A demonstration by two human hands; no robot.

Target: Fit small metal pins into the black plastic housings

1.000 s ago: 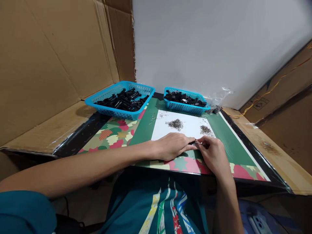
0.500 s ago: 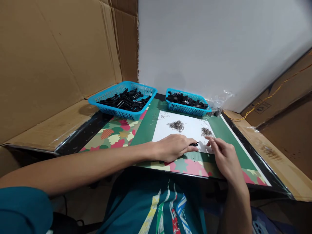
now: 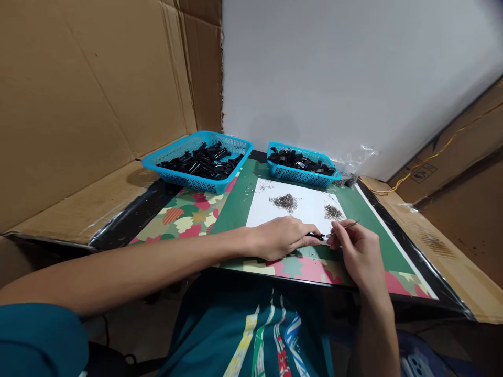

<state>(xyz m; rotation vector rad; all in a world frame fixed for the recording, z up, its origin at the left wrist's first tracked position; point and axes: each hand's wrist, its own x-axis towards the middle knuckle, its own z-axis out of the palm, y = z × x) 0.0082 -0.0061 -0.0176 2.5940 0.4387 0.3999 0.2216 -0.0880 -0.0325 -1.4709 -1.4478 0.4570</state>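
Observation:
Between its thumb and fingers, my left hand [image 3: 281, 238] holds a small black plastic part [image 3: 316, 236] over the lower edge of a white sheet [image 3: 310, 205]. Just right of the part, my right hand [image 3: 356, 243] pinches a thin metal tool [image 3: 352, 224], its shaft sticking out up and to the right. The fingertips of both hands are close together but apart. Beyond them on the sheet lie a pile of tiny metal pieces [image 3: 285, 202] near the middle and a smaller pile [image 3: 332, 212] at the right.
A blue basket [image 3: 214, 186] of long black parts stands at the back left. Another blue basket [image 3: 301, 176] of black pieces is at the back centre, beside a clear plastic bag [image 3: 353, 162]. Cardboard walls [image 3: 98, 78] stand at both sides.
My right hand has turned and closed, and the thin metal tool now shows in it beside the black part. The black part has shifted slightly right and down in my left hand.

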